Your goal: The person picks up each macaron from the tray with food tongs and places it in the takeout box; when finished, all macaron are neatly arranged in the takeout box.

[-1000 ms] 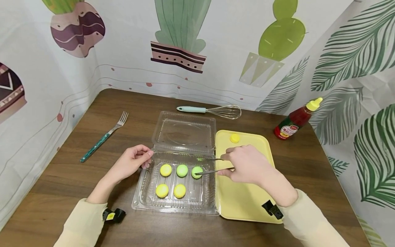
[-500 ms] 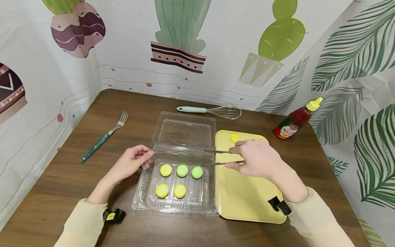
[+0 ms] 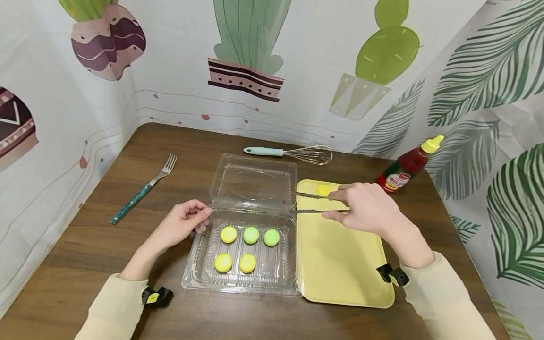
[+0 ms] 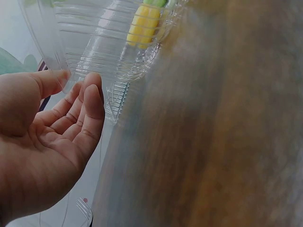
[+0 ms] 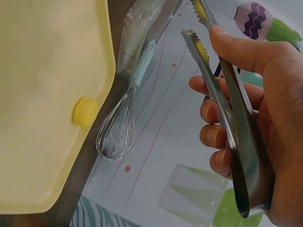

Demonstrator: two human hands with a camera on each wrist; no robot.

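My left hand [image 3: 182, 222] pinches the upper left rim of the clear plastic clamshell box [image 3: 189, 278] between thumb and fingers; the left wrist view shows this grip from the side. Inside the box lie several macarons: a yellow macaron [image 3: 228, 234] beside two green macarons [image 3: 250, 235] [image 3: 271, 237] at the back, and two yellow ones [image 3: 223, 263] [image 3: 248, 263] in front. My right hand [image 3: 365, 208] holds metal tongs [image 5: 241, 137] over the yellow tray [image 3: 340, 269]. Their serrated tips stand apart with nothing between them. One yellow macaron [image 5: 85, 112] sits near the tray's far edge, just by the upper tong arm.
The box's lid [image 3: 255, 184] lies folded back behind its base. Behind it is a whisk [image 3: 289, 152] with a pale blue handle. A fork [image 3: 144, 189] lies at the left, and a red sauce bottle [image 3: 403, 167] with a yellow cap stands at the back right.
My right hand has drawn the tongs back from the right green macaron, out of the box and up to the right over the tray. The left hand stays at the rim.
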